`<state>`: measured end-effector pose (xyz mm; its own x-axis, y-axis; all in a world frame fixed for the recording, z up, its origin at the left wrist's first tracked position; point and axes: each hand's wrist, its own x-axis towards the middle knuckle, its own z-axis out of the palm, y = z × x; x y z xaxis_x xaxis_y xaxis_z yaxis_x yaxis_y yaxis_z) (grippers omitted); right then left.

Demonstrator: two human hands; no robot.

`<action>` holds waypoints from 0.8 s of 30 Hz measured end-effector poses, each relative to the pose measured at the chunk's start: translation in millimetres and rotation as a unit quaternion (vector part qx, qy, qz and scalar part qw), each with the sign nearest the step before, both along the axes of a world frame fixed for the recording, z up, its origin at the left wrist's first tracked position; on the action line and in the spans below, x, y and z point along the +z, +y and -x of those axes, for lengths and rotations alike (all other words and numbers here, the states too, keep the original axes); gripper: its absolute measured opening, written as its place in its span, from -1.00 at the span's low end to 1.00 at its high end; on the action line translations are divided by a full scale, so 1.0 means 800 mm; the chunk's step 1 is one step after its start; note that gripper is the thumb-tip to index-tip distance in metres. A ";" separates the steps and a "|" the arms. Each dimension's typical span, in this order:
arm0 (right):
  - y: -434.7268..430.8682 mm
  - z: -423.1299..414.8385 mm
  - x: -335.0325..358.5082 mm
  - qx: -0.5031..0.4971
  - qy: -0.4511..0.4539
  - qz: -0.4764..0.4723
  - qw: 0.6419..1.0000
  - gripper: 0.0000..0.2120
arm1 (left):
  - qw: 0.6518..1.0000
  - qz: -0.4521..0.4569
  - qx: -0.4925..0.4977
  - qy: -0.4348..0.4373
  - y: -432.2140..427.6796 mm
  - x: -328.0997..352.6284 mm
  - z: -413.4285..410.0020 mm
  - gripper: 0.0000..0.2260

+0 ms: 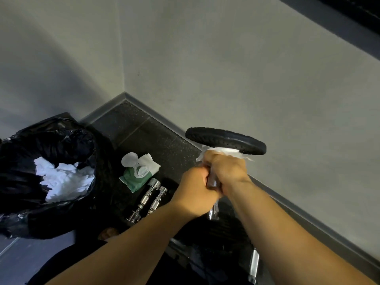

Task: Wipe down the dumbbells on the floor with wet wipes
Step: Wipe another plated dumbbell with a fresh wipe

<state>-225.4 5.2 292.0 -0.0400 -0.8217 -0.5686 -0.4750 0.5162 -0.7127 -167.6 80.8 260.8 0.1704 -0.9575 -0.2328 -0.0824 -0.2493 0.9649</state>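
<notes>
The dumbbell point(226, 139) is held up off the floor point(144, 128) and tipped on end, with its black plate at the top, above the floor's edge by the right wall. It looks heavy, so it could be dropped if the shiny handle point(212, 182) is made slippery by the wet wipe point(224, 151). The two chrome bars point(148, 199) lying below could then be hit. The plate could also be bumped on the wall, since it is held close to it. The wipe could be torn if it is rubbed too hard.

Both hands are clamped on the handle, one just below the other and touching. The right hand point(226, 170) is curled tight round the wet wipe, which is pressed on the handle right under the plate. The left hand point(195, 188) is curled round the bare handle lower down. The open pack of wet wipes point(135, 177) is left on the floor near the corner, beside the black bin bag point(61, 136).
</notes>
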 end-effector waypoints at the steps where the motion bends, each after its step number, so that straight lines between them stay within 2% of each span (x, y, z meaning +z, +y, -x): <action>1: 0.000 -0.002 -0.004 0.000 0.024 0.014 1.000 -0.83 | 1.000 -0.004 0.011 -0.002 0.000 -0.004 0.001 -0.90; 3: -0.001 -0.003 -0.007 0.006 0.025 0.013 1.000 -0.78 | 1.000 0.002 0.023 0.003 -0.001 -0.007 -0.002 -0.89; 4: -0.002 -0.001 -0.008 0.011 -0.003 -0.004 1.000 -0.82 | 1.000 0.010 0.023 0.010 -0.001 -0.006 -0.005 -0.87; 7: -0.010 0.015 -0.005 0.081 -0.184 -0.061 0.978 -0.95 | 0.998 0.012 -0.010 0.063 0.001 0.006 -0.014 -0.87; 10: -0.012 0.037 0.003 0.172 -0.286 -0.141 0.932 -0.89 | 0.987 -0.006 -0.073 0.142 0.005 0.022 -0.024 -0.83; 12: -0.011 0.046 0.002 0.181 -0.294 -0.170 0.923 -0.76 | 0.982 0.003 -0.100 0.159 0.007 0.026 -0.024 -0.83; 14: -0.006 0.046 0.003 0.176 -0.271 -0.153 0.934 -0.73 | 0.986 0.011 -0.079 0.144 0.011 0.024 -0.017 -0.86; 17: 0.009 0.034 0.001 0.097 -0.160 -0.070 0.980 -0.86 | 0.996 0.024 -0.007 0.081 0.013 0.010 0.002 -0.94; 20: 0.025 0.019 -0.006 0.047 -0.074 -0.032 0.996 -0.85 | 0.999 0.007 0.042 0.034 0.013 0.001 0.010 -0.94; 21: 0.027 0.017 -0.006 0.035 -0.068 -0.025 0.997 -0.82 | 0.998 0.010 0.049 0.027 0.014 0.000 0.010 -0.98; 24: 0.023 0.019 0.003 0.023 -0.093 -0.034 0.995 -0.80 | 0.997 0.026 0.031 0.062 0.015 0.008 0.005 -0.91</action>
<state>-240.7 23.7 294.1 0.1081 -0.7800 -0.6164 -0.3631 0.5462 -0.7548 -171.9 92.4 267.1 0.2018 -0.9574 -0.2064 0.0531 -0.1997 0.9784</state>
